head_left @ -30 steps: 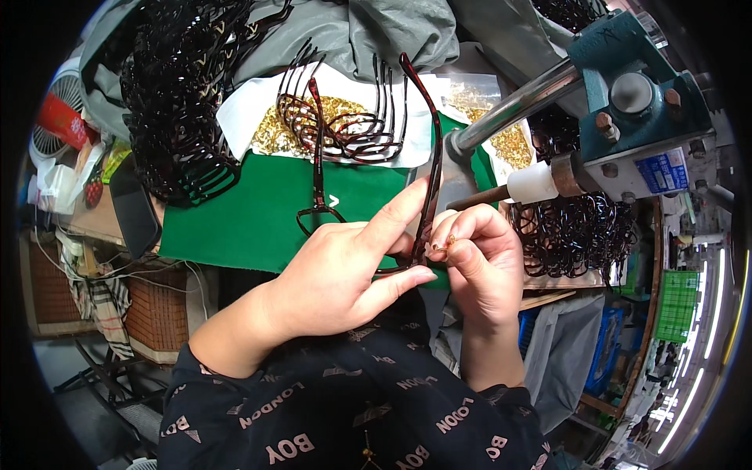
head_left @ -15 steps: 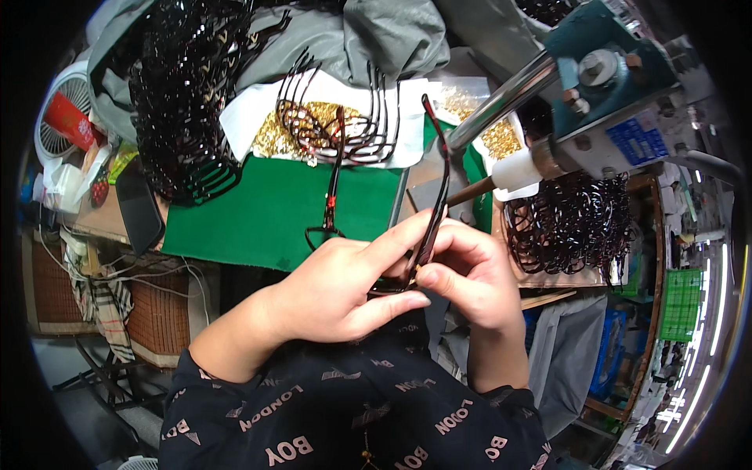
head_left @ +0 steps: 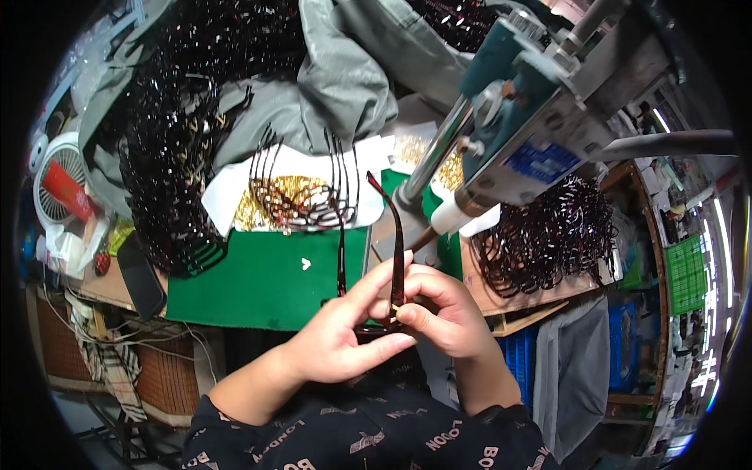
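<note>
A dark tortoiseshell eyeglass frame (head_left: 398,247) is held between my two hands, its temples pointing away from me. My left hand (head_left: 333,337) grips the front of it, thumb below and fingers bent around the rim. At the hinge end of the right temple, my right hand (head_left: 446,325) is closed, thumb and fingers pinching the frame. A small gold-coloured piece (head_left: 395,311) shows at the right thumb tip; its exact kind is too small to tell. My fingers hide much of the rims.
A green mat (head_left: 243,286) lies under the hands. Beyond it, several eyeglass frames (head_left: 301,204) rest over gold-coloured small parts (head_left: 254,205) on white sheeting. Dark frames are heaped at left (head_left: 168,157) and right (head_left: 548,235). A bench press (head_left: 540,133) juts in from the right.
The whole view has shifted, so the bench sits lower and the press further left. The temple in my right hand now stands nearly straight instead of leaning right. Both hands keep their grip.
</note>
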`<state>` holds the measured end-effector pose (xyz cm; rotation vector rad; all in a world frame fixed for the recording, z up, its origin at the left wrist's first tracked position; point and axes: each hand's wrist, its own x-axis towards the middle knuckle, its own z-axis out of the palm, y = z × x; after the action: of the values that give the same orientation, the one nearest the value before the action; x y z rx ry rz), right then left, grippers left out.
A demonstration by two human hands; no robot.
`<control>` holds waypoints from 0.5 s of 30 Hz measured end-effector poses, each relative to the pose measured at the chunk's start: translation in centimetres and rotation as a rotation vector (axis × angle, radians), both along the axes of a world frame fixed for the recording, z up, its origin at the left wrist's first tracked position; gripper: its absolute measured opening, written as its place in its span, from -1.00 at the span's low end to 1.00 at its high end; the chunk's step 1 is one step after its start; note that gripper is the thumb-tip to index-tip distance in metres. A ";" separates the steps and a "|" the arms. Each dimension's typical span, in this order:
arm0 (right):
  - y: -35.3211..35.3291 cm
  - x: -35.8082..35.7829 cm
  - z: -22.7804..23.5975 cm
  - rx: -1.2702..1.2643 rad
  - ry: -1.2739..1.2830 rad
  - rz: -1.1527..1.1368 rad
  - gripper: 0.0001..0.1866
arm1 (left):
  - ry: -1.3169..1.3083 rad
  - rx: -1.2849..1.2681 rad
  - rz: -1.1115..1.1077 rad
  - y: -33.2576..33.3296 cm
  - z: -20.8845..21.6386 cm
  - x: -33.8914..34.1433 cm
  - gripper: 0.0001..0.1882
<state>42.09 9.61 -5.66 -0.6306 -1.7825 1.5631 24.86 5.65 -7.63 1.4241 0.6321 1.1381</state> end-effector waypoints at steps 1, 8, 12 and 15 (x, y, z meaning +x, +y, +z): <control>0.2 0.2 0.3 0.000 0.022 -0.047 -0.92 | 0.022 0.024 0.011 0.3 0.1 0.4 -0.20; 1.4 2.3 0.5 0.347 -0.100 -0.519 -0.87 | -0.061 -0.066 0.027 3.4 2.3 3.8 -0.22; 1.2 3.0 1.3 0.535 -0.191 -0.702 -0.92 | -0.172 -0.154 0.043 5.0 2.8 5.0 -0.31; 1.5 4.0 2.3 0.669 -0.223 -0.797 -0.93 | -0.236 -0.053 0.088 6.9 2.6 6.3 -0.58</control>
<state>46.07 11.12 -3.35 -1.0163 -1.7350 0.3467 31.15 12.58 -5.06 1.2046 0.5570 1.3260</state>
